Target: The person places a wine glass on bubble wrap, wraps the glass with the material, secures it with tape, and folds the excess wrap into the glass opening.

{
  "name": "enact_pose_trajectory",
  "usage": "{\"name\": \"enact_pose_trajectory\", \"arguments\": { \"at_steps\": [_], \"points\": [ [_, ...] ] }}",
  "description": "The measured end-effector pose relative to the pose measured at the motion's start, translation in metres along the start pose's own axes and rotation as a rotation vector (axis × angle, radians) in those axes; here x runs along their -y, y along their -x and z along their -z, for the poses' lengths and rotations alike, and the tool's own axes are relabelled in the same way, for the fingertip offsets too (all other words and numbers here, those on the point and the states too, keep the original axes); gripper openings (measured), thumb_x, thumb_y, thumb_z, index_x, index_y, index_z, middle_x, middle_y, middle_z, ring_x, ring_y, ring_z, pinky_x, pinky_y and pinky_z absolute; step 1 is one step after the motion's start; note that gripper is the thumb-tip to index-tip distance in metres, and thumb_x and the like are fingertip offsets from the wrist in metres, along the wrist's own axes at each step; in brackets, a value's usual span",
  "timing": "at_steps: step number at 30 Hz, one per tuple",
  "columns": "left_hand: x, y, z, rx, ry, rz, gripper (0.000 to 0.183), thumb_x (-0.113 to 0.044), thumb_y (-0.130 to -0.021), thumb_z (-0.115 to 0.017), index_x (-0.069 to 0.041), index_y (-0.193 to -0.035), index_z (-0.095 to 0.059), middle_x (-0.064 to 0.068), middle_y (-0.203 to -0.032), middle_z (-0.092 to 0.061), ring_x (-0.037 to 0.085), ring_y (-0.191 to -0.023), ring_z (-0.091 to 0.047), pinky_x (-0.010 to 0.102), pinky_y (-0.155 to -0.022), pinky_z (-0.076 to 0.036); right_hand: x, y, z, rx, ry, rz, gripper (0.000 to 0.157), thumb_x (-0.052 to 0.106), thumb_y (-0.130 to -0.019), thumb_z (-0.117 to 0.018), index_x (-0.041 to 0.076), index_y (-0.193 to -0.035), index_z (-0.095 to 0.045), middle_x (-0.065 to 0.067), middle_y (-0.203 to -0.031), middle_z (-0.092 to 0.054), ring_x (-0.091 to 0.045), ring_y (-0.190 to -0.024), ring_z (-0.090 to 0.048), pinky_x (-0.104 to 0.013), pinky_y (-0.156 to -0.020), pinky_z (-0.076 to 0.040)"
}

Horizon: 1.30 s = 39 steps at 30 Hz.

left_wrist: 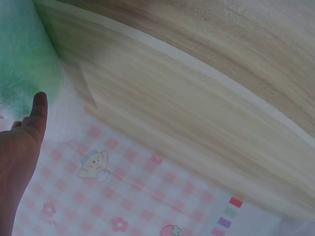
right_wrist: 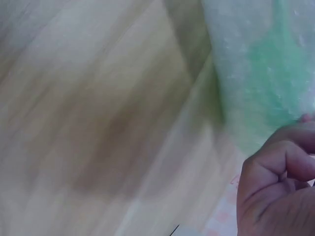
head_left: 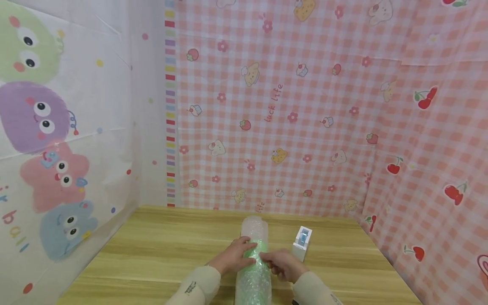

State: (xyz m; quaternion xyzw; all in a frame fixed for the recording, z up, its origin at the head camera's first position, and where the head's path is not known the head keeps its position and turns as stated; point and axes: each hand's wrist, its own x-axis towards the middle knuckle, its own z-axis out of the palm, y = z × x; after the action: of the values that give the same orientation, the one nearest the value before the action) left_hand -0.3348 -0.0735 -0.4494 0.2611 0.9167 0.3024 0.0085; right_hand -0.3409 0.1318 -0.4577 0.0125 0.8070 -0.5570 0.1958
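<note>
A long roll of clear bubble wrap point(head_left: 254, 226) lies lengthwise on the table, wound around something green point(head_left: 261, 245) whose shape is blurred by the wrap. My left hand point(head_left: 236, 255) rests on the roll from the left, fingers spread over its top. In the left wrist view one straight finger point(left_wrist: 39, 105) lies against the green-tinted wrap point(left_wrist: 24, 54). From the right side, my right hand point(head_left: 284, 263) pinches at the wrap with curled fingers, its tips at the roll's surface. The right wrist view shows the bent fingers point(right_wrist: 290, 152) beside the wrap point(right_wrist: 231, 73); their tips are partly hidden.
A white block-like box point(head_left: 300, 252) with a blue, see-through top piece point(head_left: 303, 235) stands right of the roll, just beyond my right hand. The wood-grain table point(head_left: 167, 237) ends at a pink checked cloth point(head_left: 228, 169) behind and printed cloths at both sides.
</note>
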Motion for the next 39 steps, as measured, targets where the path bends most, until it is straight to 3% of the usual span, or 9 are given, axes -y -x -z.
{"name": "enact_pose_trajectory", "arguments": {
  "at_steps": [6,14,16,20,25,28,31,35,39],
  "points": [
    [0.005,0.001,-0.001,0.004,0.006,0.020,0.053,-0.029,-0.096,-0.067,-0.008,-0.142,-0.053,0.019,-0.151,-0.037,0.042,-0.139,-0.034,0.058,-0.109,-0.034,-0.012,0.004,-0.008,-0.038,0.007,0.001,0.043,0.054,-0.090,-0.067,0.019,-0.067,-0.057,0.007,-0.061,-0.051,-0.003,-0.050,-0.038,-0.015,-0.044,-0.029],
    [0.004,0.001,-0.002,-0.021,0.042,0.043,0.046,-0.030,-0.100,-0.058,-0.008,-0.140,-0.056,0.019,-0.149,-0.040,0.043,-0.138,-0.035,0.060,-0.110,-0.032,-0.018,0.003,-0.007,-0.010,-0.087,0.038,0.032,0.039,-0.093,-0.069,0.012,-0.074,-0.068,0.007,-0.059,-0.057,-0.002,-0.050,-0.048,-0.012,-0.045,-0.035],
    [0.004,0.000,-0.002,-0.056,0.088,0.054,0.042,-0.032,-0.103,-0.052,-0.006,-0.135,-0.060,0.020,-0.146,-0.044,0.043,-0.136,-0.038,0.060,-0.110,-0.032,-0.018,0.002,-0.007,0.000,-0.103,0.034,0.031,0.038,-0.092,-0.070,0.012,-0.076,-0.067,0.006,-0.061,-0.057,-0.002,-0.053,-0.050,-0.013,-0.047,-0.039],
    [0.005,-0.004,-0.002,-0.174,0.168,0.064,0.037,-0.035,-0.104,-0.052,-0.003,-0.115,-0.067,0.017,-0.125,-0.059,0.038,-0.118,-0.055,0.055,-0.099,-0.045,-0.015,0.002,-0.011,0.021,-0.180,0.067,0.044,0.034,-0.092,-0.072,-0.009,-0.099,-0.065,-0.003,-0.080,-0.069,-0.013,-0.073,-0.067,-0.027,-0.068,-0.058],
    [0.006,-0.009,-0.003,-0.278,0.157,0.093,0.020,-0.026,-0.097,-0.065,-0.007,-0.095,-0.061,0.010,-0.103,-0.061,0.025,-0.091,-0.057,0.043,-0.076,-0.051,-0.010,0.003,-0.019,0.064,-0.177,0.090,0.066,0.034,-0.096,-0.067,-0.024,-0.121,-0.050,-0.019,-0.098,-0.071,-0.035,-0.097,-0.069,-0.048,-0.087,-0.056],
    [0.006,-0.009,-0.003,-0.303,0.201,0.146,0.024,-0.022,-0.093,-0.070,-0.002,-0.099,-0.058,0.015,-0.105,-0.058,0.028,-0.093,-0.056,0.045,-0.078,-0.051,-0.007,0.002,-0.022,0.063,-0.143,0.086,0.066,0.035,-0.098,-0.064,-0.024,-0.122,-0.049,-0.022,-0.100,-0.070,-0.039,-0.099,-0.068,-0.050,-0.086,-0.056],
    [0.004,-0.007,-0.003,-0.293,0.316,0.251,0.047,-0.027,-0.093,-0.071,0.008,-0.119,-0.052,0.023,-0.115,-0.056,0.035,-0.102,-0.058,0.050,-0.085,-0.052,-0.007,0.001,-0.021,0.049,-0.116,0.080,0.065,0.035,-0.098,-0.063,-0.023,-0.123,-0.049,-0.021,-0.100,-0.070,-0.038,-0.098,-0.068,-0.049,-0.085,-0.056],
    [0.004,-0.004,-0.007,-0.229,0.449,0.401,0.074,-0.042,-0.095,-0.066,0.015,-0.134,-0.042,0.024,-0.114,-0.059,0.035,-0.101,-0.061,0.051,-0.085,-0.054,-0.012,-0.002,-0.019,0.053,-0.123,0.083,0.064,0.036,-0.098,-0.063,-0.022,-0.123,-0.050,-0.018,-0.099,-0.071,-0.037,-0.097,-0.069,-0.048,-0.084,-0.057],
    [0.008,-0.003,-0.014,-0.139,0.473,0.470,0.086,-0.060,-0.094,-0.056,0.018,-0.129,-0.048,0.025,-0.112,-0.062,0.036,-0.102,-0.062,0.054,-0.093,-0.050,-0.016,-0.002,-0.016,0.085,-0.148,0.100,0.065,0.036,-0.098,-0.063,-0.022,-0.125,-0.049,-0.016,-0.100,-0.071,-0.033,-0.096,-0.070,-0.045,-0.083,-0.058]
  ]
}}
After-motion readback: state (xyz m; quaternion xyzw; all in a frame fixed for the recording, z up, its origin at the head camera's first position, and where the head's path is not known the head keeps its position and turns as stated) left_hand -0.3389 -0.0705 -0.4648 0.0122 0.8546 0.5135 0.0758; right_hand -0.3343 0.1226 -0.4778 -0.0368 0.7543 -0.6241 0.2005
